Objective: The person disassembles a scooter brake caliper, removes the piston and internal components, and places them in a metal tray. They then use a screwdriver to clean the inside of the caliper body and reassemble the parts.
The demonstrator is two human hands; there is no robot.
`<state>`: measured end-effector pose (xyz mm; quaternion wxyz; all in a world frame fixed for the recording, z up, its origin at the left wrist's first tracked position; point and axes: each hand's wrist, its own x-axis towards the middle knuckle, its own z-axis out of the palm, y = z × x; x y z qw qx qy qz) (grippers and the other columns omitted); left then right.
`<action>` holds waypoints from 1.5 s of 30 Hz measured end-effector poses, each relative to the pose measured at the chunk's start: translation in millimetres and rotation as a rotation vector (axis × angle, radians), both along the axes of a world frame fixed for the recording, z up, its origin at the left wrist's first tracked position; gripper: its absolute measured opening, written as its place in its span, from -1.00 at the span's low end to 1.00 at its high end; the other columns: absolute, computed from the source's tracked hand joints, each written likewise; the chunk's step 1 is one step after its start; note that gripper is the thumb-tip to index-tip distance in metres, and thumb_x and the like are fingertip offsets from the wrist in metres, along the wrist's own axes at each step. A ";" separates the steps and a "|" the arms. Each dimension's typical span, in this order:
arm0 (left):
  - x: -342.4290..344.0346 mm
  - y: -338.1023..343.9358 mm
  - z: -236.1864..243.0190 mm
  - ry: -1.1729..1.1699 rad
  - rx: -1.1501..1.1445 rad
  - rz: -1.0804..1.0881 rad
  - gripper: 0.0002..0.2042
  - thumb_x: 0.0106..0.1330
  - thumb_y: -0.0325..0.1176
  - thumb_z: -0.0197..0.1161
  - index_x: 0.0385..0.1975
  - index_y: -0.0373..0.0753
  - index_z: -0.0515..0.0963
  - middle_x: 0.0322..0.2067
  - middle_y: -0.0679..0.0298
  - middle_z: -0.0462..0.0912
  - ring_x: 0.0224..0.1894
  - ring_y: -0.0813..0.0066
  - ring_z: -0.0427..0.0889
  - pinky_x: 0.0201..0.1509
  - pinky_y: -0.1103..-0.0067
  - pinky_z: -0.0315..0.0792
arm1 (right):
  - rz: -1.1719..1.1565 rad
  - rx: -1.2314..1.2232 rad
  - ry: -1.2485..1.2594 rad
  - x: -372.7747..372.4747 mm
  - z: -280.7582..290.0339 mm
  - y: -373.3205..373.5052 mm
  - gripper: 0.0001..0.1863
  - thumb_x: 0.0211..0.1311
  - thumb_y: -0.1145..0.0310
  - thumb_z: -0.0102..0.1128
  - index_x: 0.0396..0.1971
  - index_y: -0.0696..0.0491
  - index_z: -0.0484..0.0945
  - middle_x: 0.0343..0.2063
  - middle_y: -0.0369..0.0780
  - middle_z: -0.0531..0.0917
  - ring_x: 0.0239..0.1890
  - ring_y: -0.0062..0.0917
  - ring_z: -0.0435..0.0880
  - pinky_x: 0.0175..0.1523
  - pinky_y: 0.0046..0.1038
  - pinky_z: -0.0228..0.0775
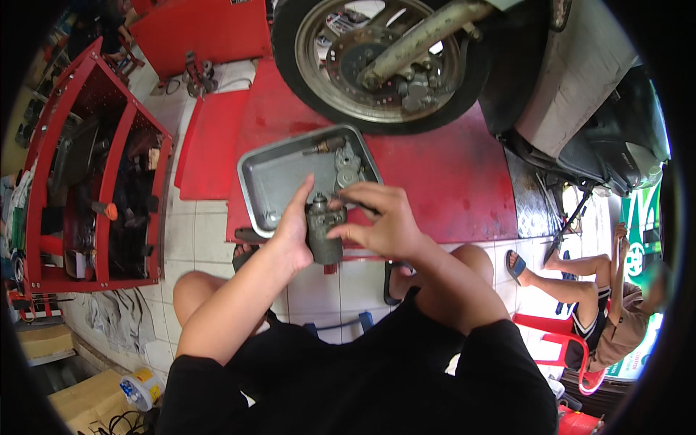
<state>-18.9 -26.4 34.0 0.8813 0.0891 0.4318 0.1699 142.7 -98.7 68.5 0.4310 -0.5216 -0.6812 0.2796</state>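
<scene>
Between my hands, over the near edge of the red work platform, stands a dark grey cylindrical starter motor [325, 235] with a short shaft on top. My left hand [293, 226] clasps its left side, thumb and fingers pointing up along it. From the right, my right hand [383, 219] bends its fingers and thumb onto the upper body of the motor. A small dark piece shows by the right fingers; its kind I cannot make out. Just beyond lies a metal tray [250, 181] holding several metal parts [348, 163] on its right side.
A motorcycle front wheel [377, 65] rises over the red platform [449, 188]. A red rack [109, 181] stands at left on white floor tiles. At right, a person [616, 312] sits on a red chair [544, 341]. A labelled bucket [143, 388] stands lower left.
</scene>
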 end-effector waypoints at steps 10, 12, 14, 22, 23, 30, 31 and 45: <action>4.3 -8.3 10.1 0.033 -0.003 -0.035 -0.41 0.24 0.38 0.09 -0.43 -0.14 0.50 -0.53 0.34 0.55 -0.42 0.36 0.56 -0.21 0.34 0.48 | 0.092 0.043 0.063 8.4 -10.1 -3.1 -0.65 -0.10 0.55 0.53 -0.24 0.25 0.65 -0.23 -0.10 0.71 -0.24 -0.41 0.73 -0.09 -0.45 0.58; 4.4 -8.1 6.6 0.018 0.013 -0.038 -0.42 0.25 0.37 0.09 -0.44 -0.14 0.49 -0.54 0.35 0.54 -0.42 0.37 0.56 -0.21 0.33 0.49 | 0.083 0.060 0.042 7.9 -8.0 -1.9 -0.67 -0.10 0.55 0.54 -0.27 0.25 0.65 -0.25 -0.11 0.72 -0.25 -0.40 0.73 -0.11 -0.46 0.57; 1.9 -6.2 5.1 0.027 0.010 -0.050 -0.43 0.26 0.36 0.08 -0.47 -0.12 0.48 -0.55 0.37 0.53 -0.43 0.38 0.55 -0.22 0.33 0.48 | 0.050 0.056 0.056 4.0 -5.3 -2.3 -0.67 -0.12 0.53 0.55 -0.31 0.25 0.64 -0.28 -0.13 0.72 -0.26 -0.40 0.73 -0.14 -0.46 0.55; 4.4 -6.5 13.0 0.011 0.015 -0.040 -0.42 0.27 0.37 0.06 -0.46 -0.13 0.49 -0.53 0.36 0.54 -0.43 0.40 0.55 -0.25 0.31 0.49 | 0.030 -0.006 0.060 4.5 -1.1 -4.0 -0.70 -0.11 0.54 0.53 -0.34 0.25 0.63 -0.29 -0.14 0.72 -0.24 -0.40 0.73 -0.11 -0.45 0.54; 3.4 -6.2 13.4 0.024 0.015 -0.039 -0.42 0.27 0.37 0.06 -0.44 -0.13 0.49 -0.52 0.34 0.54 -0.42 0.39 0.56 -0.24 0.31 0.49 | 0.023 -0.066 0.062 3.9 2.3 -4.2 -0.71 -0.10 0.55 0.52 -0.34 0.25 0.63 -0.30 -0.14 0.71 -0.24 -0.40 0.73 -0.10 -0.44 0.54; 2.9 -3.8 3.4 -0.050 0.000 -0.018 -0.39 0.29 0.36 0.04 -0.35 -0.19 0.52 -0.51 0.27 0.58 -0.44 0.32 0.59 -0.25 0.31 0.51 | 0.019 0.050 0.043 5.5 -10.3 -2.0 -0.65 -0.05 0.54 0.52 -0.24 0.26 0.58 -0.34 -0.21 0.68 -0.38 -0.66 0.59 -0.31 -0.60 0.39; 1.1 -2.5 1.5 -0.046 0.018 -0.029 -0.38 0.29 0.36 0.04 -0.31 -0.20 0.54 -0.50 0.25 0.59 -0.46 0.32 0.59 -0.27 0.33 0.53 | -0.005 -0.062 0.033 6.5 -2.4 -4.3 -0.65 -0.02 0.54 0.50 -0.22 0.26 0.57 -0.35 -0.24 0.66 -0.40 -0.70 0.55 -0.33 -0.61 0.36; -10.0 36.7 -22.0 0.065 0.066 0.231 -0.36 0.31 0.35 -0.01 -0.32 -0.25 0.54 -0.50 0.11 0.61 -0.51 0.20 0.57 -0.36 0.35 0.47 | -0.337 -0.185 0.063 36.0 0.3 -3.8 -0.89 0.32 0.58 0.10 -0.27 0.29 0.59 -0.39 -0.08 0.74 -0.27 -0.41 0.77 -0.12 -0.48 0.55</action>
